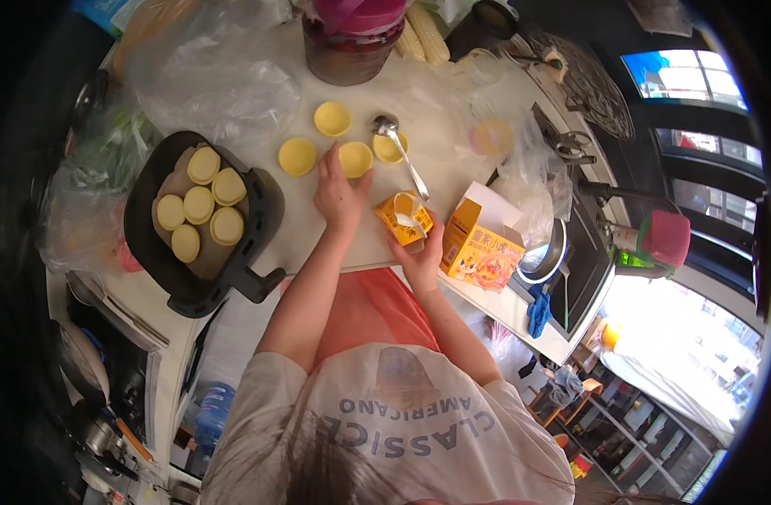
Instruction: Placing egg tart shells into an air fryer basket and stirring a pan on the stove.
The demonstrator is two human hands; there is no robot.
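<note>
My left hand (340, 192) has its fingers around the near side of a yellow tart shell (355, 159) on the counter. In my right hand (421, 255) is a small opened orange carton (405, 218), its torn top showing white. More shells lie close by: one on the left (298, 156), one farther back (333, 118), and one at the right (390, 148), with a metal spoon (400, 151) resting across it. Left of these, an air fryer basket (268, 208) holds several pale filled rounds (198, 205) on brown paper. An open orange printed box (483, 246) stands beside my right hand.
A dark jar with a purple lid (354, 57) and corn cobs (428, 35) stand at the back. Clear plastic bags (215, 82) cover the back left; another bag (530, 196) lies by the hob (590, 252) at right. A blue cloth (539, 309) hangs at the counter's edge.
</note>
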